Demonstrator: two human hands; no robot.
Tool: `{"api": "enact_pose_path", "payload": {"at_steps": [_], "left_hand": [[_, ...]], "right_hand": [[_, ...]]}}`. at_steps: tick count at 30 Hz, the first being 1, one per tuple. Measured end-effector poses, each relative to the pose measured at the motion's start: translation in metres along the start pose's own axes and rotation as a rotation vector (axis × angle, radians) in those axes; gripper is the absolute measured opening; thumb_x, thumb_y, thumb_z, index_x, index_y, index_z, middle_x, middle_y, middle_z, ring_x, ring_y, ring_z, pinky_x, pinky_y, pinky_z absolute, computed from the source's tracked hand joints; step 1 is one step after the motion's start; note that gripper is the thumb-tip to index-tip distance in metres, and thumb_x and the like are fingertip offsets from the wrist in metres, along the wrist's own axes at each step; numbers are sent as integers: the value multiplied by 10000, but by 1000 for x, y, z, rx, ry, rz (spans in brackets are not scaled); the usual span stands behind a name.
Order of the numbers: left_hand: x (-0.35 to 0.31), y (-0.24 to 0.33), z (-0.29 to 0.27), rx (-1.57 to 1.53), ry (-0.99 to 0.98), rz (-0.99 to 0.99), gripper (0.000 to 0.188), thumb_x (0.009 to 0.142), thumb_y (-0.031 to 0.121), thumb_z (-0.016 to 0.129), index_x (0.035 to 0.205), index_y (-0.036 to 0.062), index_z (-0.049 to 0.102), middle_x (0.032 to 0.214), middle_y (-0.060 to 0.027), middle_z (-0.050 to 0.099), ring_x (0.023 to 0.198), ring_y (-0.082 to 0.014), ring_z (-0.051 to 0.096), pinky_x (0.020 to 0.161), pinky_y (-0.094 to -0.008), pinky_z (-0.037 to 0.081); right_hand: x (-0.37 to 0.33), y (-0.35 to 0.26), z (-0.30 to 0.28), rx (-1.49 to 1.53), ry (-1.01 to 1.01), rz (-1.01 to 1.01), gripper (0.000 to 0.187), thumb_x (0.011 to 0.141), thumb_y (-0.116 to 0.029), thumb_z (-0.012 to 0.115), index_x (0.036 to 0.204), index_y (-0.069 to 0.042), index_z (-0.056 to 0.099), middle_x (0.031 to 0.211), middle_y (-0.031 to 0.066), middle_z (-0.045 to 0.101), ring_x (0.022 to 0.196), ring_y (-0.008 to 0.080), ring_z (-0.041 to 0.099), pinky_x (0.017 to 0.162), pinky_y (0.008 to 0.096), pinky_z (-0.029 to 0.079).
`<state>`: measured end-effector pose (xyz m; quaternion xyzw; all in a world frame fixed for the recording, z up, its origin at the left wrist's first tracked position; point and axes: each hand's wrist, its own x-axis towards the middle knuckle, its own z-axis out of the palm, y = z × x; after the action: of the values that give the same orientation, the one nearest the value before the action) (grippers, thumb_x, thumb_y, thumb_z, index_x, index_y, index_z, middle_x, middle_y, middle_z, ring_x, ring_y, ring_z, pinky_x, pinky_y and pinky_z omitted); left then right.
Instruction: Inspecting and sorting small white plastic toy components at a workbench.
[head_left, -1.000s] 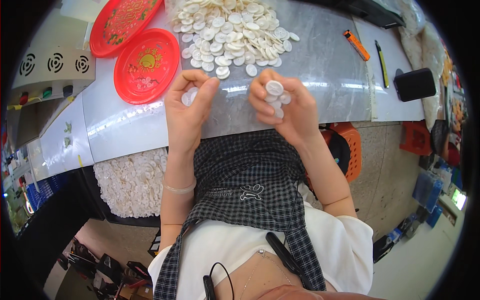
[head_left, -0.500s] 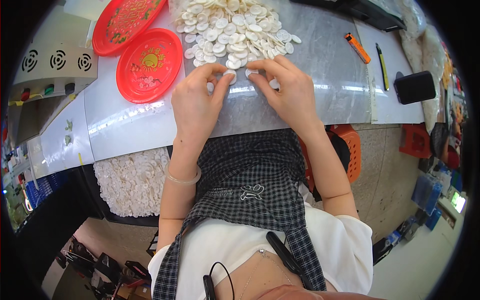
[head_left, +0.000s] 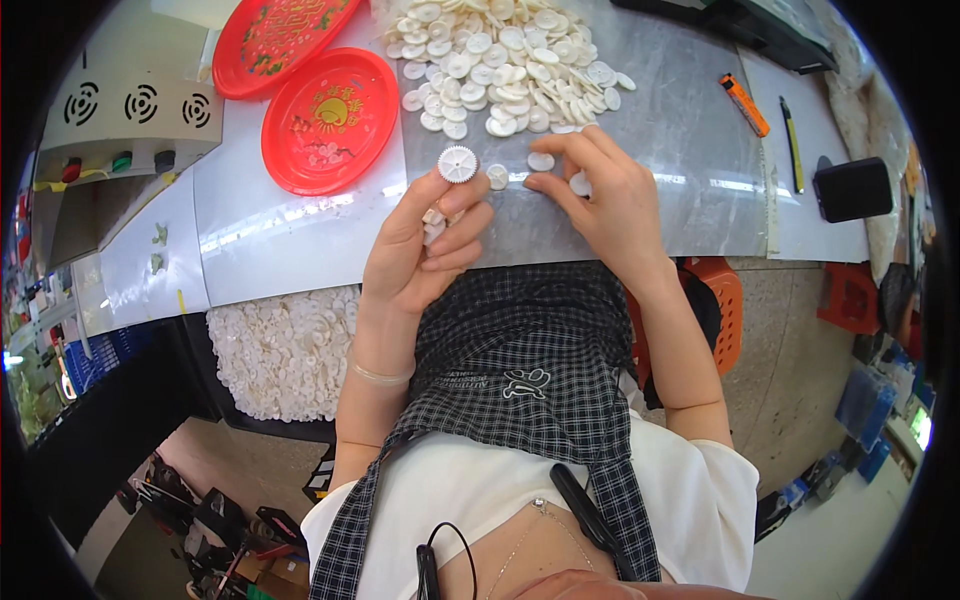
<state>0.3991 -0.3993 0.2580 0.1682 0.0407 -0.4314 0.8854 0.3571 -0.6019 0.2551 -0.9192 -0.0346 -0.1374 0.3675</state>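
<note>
My left hand (head_left: 420,240), turned partly palm up, pinches a white plastic gear (head_left: 458,164) with its toothed rim and spokes facing up. More small white pieces (head_left: 433,226) are tucked under its curled fingers. Between the thumb and forefinger of my right hand (head_left: 615,205) is another white gear (head_left: 541,161), with a further white disc (head_left: 580,183) held behind, near the palm. On the grey tabletop between the hands lies a small loose white gear (head_left: 496,177). Just beyond my hands spreads a large heap of white gears (head_left: 500,70).
Two red plates, one (head_left: 375,140) nearer and one (head_left: 230,75) behind, stand to the left beside a beige machine (head_left: 120,130). Below the table's left edge is a bin of white pieces (head_left: 285,355). An orange-and-black object (head_left: 745,105), a yellow knife (head_left: 792,150) and a black phone (head_left: 853,190) lie right.
My left hand has drawn nearer and rolled palm up, bringing its gear face up. My right hand has moved slightly away from it. The small loose gear now shows between them.
</note>
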Motion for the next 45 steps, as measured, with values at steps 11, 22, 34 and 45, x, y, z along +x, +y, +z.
{"api": "enact_pose_path", "payload": {"at_steps": [11, 22, 34, 45], "left_hand": [[-3, -2, -3, -236, -150, -66, 216, 1027, 193, 372, 1088, 4, 457, 847, -18, 412, 584, -80, 349, 422, -184, 323], [1, 15, 5, 491, 138, 324, 201, 940, 196, 533, 1006, 6, 531, 875, -86, 564, 629, -87, 472, 427, -183, 342], [14, -11, 17, 1887, 507, 516, 272, 694, 140, 819, 927, 40, 721, 596, -7, 420, 539, -87, 412, 505, -261, 350], [-1, -7, 11, 827, 309, 251, 242, 955, 161, 572, 1140, 8, 540, 704, 9, 509, 501, -37, 396, 418, -167, 280]], "right_hand": [[-1, 1, 3, -49, 55, 23, 173, 762, -176, 765, 890, -92, 685, 746, -7, 589, 619, 117, 584, 512, 266, 420], [-7, 7, 0, -71, 125, -71, 120, 760, -18, 716, 850, -98, 710, 755, 4, 597, 632, 125, 596, 534, 262, 442], [-10, 2, -24, 120, -44, 84, 287, 720, -100, 785, 999, -96, 717, 711, 12, 535, 642, 106, 524, 578, 261, 422], [-9, -2, -13, 176, -76, 101, 331, 690, -128, 815, 1007, -103, 721, 679, -6, 467, 647, 107, 477, 612, 254, 402]]}}
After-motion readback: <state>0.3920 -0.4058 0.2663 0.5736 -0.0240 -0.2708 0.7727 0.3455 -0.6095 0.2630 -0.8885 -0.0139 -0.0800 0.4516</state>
